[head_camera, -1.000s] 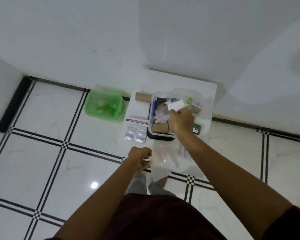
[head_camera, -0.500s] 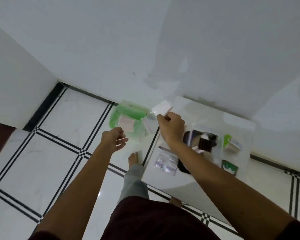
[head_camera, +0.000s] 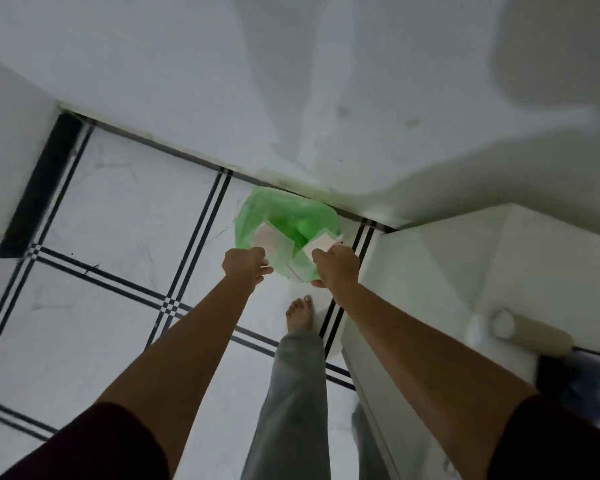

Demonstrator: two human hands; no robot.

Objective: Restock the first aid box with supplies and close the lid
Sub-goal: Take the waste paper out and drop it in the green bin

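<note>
My right hand [head_camera: 336,268] is closed on a flat white-and-pink packet [head_camera: 321,244], holding it over the near right rim of the green bin [head_camera: 291,213] on the floor. A clear wrapper edge [head_camera: 297,271] hangs just under that hand. Inside the bin lies another pale pink packet [head_camera: 271,241]. Curled into a loose fist, my left hand [head_camera: 245,268] hovers at the bin's near left rim with nothing visible in it. The first aid box is almost out of frame; only a dark blurred corner [head_camera: 551,372] shows at the right edge.
The white table [head_camera: 430,271] stands to the right, its corner beside my right hand. A beige roll [head_camera: 534,332] lies on it. My bare foot [head_camera: 300,313] is on the tiled floor just before the bin. The white wall runs right behind the bin.
The view swung left and down from the table to the bin. My right hand carried the packet from the box over to the bin; my left hand moved there too.
</note>
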